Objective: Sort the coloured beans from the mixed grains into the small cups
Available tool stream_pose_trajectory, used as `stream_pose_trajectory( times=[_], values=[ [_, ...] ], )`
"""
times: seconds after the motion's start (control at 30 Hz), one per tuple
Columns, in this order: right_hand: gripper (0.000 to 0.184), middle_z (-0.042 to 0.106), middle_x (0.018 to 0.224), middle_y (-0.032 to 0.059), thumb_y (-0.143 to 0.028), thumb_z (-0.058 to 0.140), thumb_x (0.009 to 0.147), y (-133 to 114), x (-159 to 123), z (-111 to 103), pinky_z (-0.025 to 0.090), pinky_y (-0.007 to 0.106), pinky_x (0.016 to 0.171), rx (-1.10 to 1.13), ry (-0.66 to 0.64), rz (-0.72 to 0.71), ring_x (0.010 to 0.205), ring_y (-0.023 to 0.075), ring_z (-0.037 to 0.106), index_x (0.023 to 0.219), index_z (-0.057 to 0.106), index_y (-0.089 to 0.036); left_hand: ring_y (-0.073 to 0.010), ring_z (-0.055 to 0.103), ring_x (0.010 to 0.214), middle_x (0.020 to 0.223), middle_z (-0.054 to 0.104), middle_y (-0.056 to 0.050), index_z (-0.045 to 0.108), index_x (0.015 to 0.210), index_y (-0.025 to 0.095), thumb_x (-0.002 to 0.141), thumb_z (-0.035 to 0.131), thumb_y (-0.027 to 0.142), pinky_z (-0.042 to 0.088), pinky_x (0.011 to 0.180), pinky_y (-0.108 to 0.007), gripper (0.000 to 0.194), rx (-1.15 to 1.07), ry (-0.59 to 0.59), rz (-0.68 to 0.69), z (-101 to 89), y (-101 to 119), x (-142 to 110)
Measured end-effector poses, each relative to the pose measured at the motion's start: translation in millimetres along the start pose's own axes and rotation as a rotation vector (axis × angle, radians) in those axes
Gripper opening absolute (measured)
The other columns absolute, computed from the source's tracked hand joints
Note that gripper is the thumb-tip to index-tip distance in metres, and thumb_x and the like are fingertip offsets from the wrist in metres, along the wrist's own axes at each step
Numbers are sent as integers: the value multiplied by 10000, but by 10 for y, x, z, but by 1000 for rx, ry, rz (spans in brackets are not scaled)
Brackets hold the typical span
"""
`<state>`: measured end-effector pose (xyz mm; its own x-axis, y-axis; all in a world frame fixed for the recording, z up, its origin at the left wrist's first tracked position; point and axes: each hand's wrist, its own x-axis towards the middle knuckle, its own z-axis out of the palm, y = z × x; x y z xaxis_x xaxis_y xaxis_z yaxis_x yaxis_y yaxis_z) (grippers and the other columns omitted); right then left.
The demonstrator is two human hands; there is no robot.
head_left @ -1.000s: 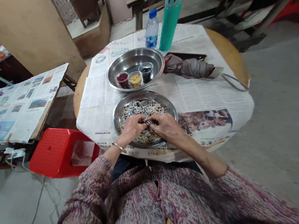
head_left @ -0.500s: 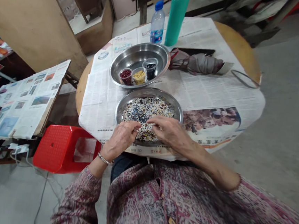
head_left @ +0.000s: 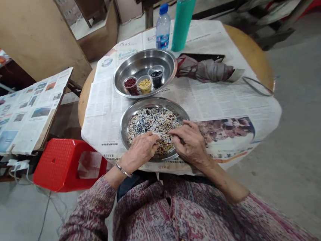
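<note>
Mixed grains and beans (head_left: 160, 118), white, black, yellow and dark red, spread over the bottom of a round steel tray (head_left: 122, 128) on the newspaper. My left hand (head_left: 142, 148), with a bracelet at the wrist, is over the tray's near left part, fingers curled together; what they pinch, if anything, is hidden. Over the right part, my right hand (head_left: 190, 142) has its index finger stretched toward the grains and its fingers apart. Behind, a steel basin (head_left: 166, 57) holds clear cups of red beans (head_left: 131, 85), yellow beans (head_left: 145, 85) and black beans (head_left: 156, 77).
A water bottle (head_left: 163, 29) and a teal flask (head_left: 183, 23) stand behind the basin. Right of it lie a folded grey umbrella (head_left: 210, 69) and a dark flat object (head_left: 202, 57). A red stool (head_left: 55, 164) and another newspaper-covered table (head_left: 29, 112) are at left.
My left hand has moved right, further over the tray. My right hand has shifted right, its fingers spreading more. The whole view has shifted slightly.
</note>
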<state>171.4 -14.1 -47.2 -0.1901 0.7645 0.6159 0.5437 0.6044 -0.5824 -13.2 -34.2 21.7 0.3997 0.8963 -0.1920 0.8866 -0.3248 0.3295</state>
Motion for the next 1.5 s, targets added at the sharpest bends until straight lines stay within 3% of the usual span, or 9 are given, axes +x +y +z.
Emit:
stream_pose_trajectory(
  times=[0.13,0.23,0.37,0.57,0.77,0.97,1.27,1.37,1.5],
  values=[
    [198,691,733,-1,-137,501,831,8,-8,-6,404,499,1085,-28,26,13,729,188,626,826,661,-253,-175,646,901,885,667,-21,676,922,195,934,674,275,522,886,-311,81,-69,154,-54,-33,-40,77],
    [199,684,735,1,-135,498,839,14,-9,-11,385,504,1102,-39,30,13,737,189,626,833,662,-248,-217,593,1086,1080,637,-71,672,1076,184,902,718,261,477,1029,-376,195,-32,237,-12,-57,-43,172],
    [201,689,737,-4,-133,498,836,24,-10,-1,389,505,1098,-38,31,24,727,187,624,822,660,-250,-230,576,1132,1181,606,-99,667,1172,173,887,701,166,458,1074,-401,288,-20,102,86,-58,-5,339],
    [201,690,730,-7,-136,497,835,29,-4,-1,389,500,1099,-37,21,40,708,186,622,808,655,-257,-194,650,982,944,713,-38,698,977,157,849,602,36,503,989,-341,200,-169,-13,115,-61,31,505],
    [213,697,736,2,-122,513,832,23,1,-9,389,511,1096,-22,21,37,717,194,628,821,681,-253,-166,662,904,933,704,-25,696,914,173,862,582,33,515,930,-308,188,-218,2,149,-80,32,195],
    [225,706,741,6,-117,497,844,5,6,-19,402,508,1084,-25,12,37,718,190,630,818,681,-243,-169,634,989,1035,658,-39,646,1086,194,978,514,117,531,914,-303,187,-91,-123,259,-78,39,-129],
    [223,717,755,0,-121,515,831,9,2,-10,389,518,1102,-25,7,66,725,189,637,825,694,-253,-210,558,1165,1241,598,-61,602,1211,211,942,509,56,488,1078,-426,325,43,56,238,-134,-63,89],
    [222,710,747,-2,-127,514,826,15,2,-11,384,521,1102,-21,6,67,723,189,632,827,694,-256,-233,533,1211,1311,548,-70,600,1236,213,887,604,81,477,1098,-444,373,39,8,246,-103,-102,213],
    [211,707,741,-6,-135,506,836,19,4,-15,389,510,1100,-26,13,51,715,185,629,816,679,-255,-209,587,1085,1148,606,-77,663,1066,163,899,547,56,508,1025,-370,230,16,-21,251,-35,-112,367]
  ],
)
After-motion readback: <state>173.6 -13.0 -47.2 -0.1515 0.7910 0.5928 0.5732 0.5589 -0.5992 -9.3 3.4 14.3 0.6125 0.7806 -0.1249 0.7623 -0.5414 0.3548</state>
